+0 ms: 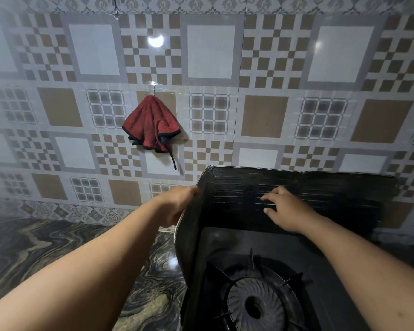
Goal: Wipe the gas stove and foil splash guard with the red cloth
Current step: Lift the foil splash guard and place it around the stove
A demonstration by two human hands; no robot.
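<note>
Burner (256, 304) at 6 o'clock. Left hand (177, 204) pinches splash guard (320, 199) edge; right hand (287, 211) spread flat on it. Red cloth (151, 123) unfetched at 11 o'clock; collect next.

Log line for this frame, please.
red cloth: hanging on wall | left hand: gripping splash guard edge | right hand: flat on guard | wiping: not underway

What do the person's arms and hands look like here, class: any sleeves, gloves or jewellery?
Both forearms are bare as far as the picture shows, with no sleeves in view. The left hand and right hand wear no gloves. No watch, bracelet or ring is visible on either.
</note>
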